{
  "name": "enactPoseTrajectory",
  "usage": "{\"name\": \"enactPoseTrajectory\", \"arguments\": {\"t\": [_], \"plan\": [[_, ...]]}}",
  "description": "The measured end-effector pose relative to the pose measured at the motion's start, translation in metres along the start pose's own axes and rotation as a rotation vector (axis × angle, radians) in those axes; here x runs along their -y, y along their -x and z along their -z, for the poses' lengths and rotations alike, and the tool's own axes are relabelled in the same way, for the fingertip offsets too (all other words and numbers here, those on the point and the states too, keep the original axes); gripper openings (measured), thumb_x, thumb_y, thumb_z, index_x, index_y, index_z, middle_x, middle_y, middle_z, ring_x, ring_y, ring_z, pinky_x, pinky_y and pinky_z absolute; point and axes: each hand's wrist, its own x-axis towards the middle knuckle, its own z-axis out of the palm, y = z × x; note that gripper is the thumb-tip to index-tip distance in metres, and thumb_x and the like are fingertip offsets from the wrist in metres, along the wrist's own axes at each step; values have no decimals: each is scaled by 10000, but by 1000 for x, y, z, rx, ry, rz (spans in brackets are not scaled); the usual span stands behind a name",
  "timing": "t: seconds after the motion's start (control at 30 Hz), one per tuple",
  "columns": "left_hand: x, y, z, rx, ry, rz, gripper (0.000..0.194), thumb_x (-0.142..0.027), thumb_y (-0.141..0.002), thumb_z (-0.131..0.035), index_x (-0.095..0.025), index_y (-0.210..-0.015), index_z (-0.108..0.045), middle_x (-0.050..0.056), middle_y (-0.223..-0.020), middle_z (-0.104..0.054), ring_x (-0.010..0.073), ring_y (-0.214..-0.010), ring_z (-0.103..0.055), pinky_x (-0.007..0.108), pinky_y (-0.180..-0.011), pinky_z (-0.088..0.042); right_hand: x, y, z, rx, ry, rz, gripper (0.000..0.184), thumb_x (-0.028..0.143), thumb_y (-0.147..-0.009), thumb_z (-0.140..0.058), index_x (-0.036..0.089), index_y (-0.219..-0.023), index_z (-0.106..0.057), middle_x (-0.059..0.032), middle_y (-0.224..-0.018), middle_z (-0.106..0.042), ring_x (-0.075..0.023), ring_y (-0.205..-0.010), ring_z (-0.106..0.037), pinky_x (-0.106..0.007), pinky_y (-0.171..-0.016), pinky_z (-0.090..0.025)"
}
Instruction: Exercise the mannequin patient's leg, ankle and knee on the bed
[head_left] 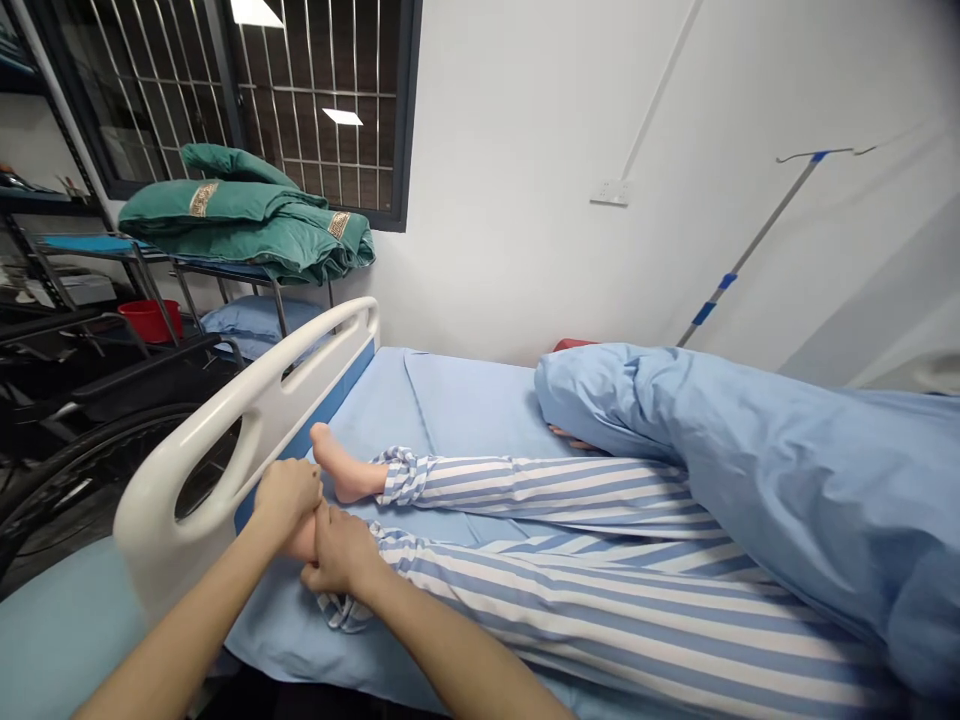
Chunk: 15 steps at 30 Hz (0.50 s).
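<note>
1. The left hand (289, 493) grips the forward end of the near foot (302, 541), its fingers bent over the upper surface; how they lie underneath is hidden
2. The right hand (346, 552) clasps the same foot at the ankle, just beside the left hand, its thumb on the near side and its fingers wrapped over the top
3. The near foot lies between the two hands, above the light-blue sheet (465, 400) and near the white footboard (142, 535); most of it is covered by the hands
4. The far foot (346, 468) rests apart from both hands, heel on the sheet and toes upward
5. Striped trousers (540, 490) in blue and white cover both legs, which extend side by side along the bed; the cuffs are gathered at the ankles
6. A blue quilt (787, 480) covers the upper legs at the right, with part of another hand (574, 438) showing under its edge
7. Beyond the footboard stand a wheelchair (150, 385), a red bucket (152, 322) and folded green bedding (247, 215), the last below a barred window (322, 110)
8. Behind the quilt, a pole (757, 240) with a hooked top leans across the view before the white wall
</note>
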Motion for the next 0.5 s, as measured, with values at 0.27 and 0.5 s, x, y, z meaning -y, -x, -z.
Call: {"name": "enactPoseTrajectory", "arguments": {"t": [0.27,0.5], "plan": [[2,16,-8,-241,234,475,398,-371,-824,-270,-170,-848,-613,107,-741,-661,262,-707,-620,323,-603,-390,1,1,-3,-29,-6,-3,856,362,-574,-557,82,-1299,-198,-156,-996,-548,-295,-798,-564,-413,-632,-489],[12,40,-28,-362,695,502,381,-439,-838,-253,-211,-837,-559,54,-796,-658,198,-765,-602,282,-651,-399,5,8,5,-37,-83,-8,735,372,-586,-566,120,-1228,-308,-127,-973,-562,-300,-814,-563,-404,-636,-477]]}}
